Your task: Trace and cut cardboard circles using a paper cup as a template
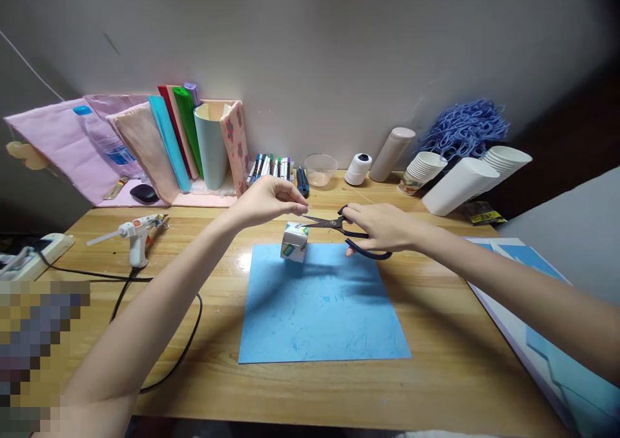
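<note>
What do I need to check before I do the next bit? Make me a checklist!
1. Scissors held in the right hand: ok.
2. Left hand well away from the blade tips: not ok, its fingertips are right beside them.
3. Something pinched in the left fingers: cannot tell, too small to see.
4. Blue sheet lying flat: ok.
5. Glue gun off the sheet: ok, over to the left.
6. Glue gun cold: cannot tell.

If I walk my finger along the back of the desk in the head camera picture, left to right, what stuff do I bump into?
Water bottle → pale blue roll → marker pens → clear bowl → white spool → tall pale cylinder → tangled blue-purple yarn
</note>
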Motion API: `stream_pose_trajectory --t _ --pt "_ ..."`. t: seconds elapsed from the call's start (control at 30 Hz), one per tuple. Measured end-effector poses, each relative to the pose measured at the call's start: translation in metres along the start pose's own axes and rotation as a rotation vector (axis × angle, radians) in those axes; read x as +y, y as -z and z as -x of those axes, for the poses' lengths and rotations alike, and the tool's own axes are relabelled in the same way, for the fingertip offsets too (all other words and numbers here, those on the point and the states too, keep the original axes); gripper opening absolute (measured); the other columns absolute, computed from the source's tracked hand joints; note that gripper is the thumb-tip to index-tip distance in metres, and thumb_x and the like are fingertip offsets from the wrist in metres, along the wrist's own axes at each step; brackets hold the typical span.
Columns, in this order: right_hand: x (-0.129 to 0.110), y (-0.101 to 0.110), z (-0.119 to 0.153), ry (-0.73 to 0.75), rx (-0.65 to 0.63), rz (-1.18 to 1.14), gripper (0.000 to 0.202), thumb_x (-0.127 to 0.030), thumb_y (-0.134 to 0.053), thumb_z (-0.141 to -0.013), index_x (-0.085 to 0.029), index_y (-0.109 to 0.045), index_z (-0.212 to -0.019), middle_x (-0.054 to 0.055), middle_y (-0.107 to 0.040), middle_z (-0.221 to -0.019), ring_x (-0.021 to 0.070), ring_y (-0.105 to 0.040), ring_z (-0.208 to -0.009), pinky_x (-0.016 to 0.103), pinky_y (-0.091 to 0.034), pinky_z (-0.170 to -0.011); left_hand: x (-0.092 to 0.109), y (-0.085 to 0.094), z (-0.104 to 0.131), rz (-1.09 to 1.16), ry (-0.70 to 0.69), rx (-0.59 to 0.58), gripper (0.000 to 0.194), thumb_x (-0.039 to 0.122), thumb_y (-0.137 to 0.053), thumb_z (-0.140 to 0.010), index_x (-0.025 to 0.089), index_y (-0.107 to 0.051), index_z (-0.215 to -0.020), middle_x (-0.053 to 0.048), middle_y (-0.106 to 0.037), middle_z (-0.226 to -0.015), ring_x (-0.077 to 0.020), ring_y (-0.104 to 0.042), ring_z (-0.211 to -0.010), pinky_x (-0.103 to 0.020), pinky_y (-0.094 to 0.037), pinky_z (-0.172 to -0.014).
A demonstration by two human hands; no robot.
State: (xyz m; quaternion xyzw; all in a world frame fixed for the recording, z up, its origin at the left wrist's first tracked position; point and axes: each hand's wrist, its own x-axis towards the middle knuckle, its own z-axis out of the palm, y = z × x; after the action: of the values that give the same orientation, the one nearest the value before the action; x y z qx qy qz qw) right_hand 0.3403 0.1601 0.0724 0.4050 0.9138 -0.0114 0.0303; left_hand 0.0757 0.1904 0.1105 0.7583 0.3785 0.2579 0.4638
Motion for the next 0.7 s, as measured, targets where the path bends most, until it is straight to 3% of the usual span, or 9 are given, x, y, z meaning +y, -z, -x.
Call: stream_pose_trajectory --t 0.37,0.7 --pt "-0.018 0.009 -0.002 0.034 -0.078 0.11 0.05 -0.063 -0.045 -0.083 -0.016 -0.052 -0.101 0.01 -0.063 -0.099 0.0223 -0.061 -0.07 0.027 -0.023 -0.052 -0.001 -0.003 0.004 -0.018 0.029 -0.008 0.016 0.024 -0.073 -0.067 0.012 -0.071 -0.078 -0.008 -0.074 -0.077 -0.0184 -0.07 -0.075 -0.029 -0.055 -0.072" --pt "-0.017 0.009 -0.001 0.03 -0.111 0.138 0.043 -0.058 -0.048 -0.087 -0.016 -0.052 -0.095 0.008 -0.063 -0.091 0.0205 -0.061 -0.065 0.026 -0.022 -0.051 0.009 0.0 0.009 -0.019 0.058 0.003 0.016 0.023 -0.074 -0.068 0.011 -0.071 -0.078 -0.008 -0.074 -0.077 -0.0175 -0.07 -0.075 -0.028 -0.055 -0.072"
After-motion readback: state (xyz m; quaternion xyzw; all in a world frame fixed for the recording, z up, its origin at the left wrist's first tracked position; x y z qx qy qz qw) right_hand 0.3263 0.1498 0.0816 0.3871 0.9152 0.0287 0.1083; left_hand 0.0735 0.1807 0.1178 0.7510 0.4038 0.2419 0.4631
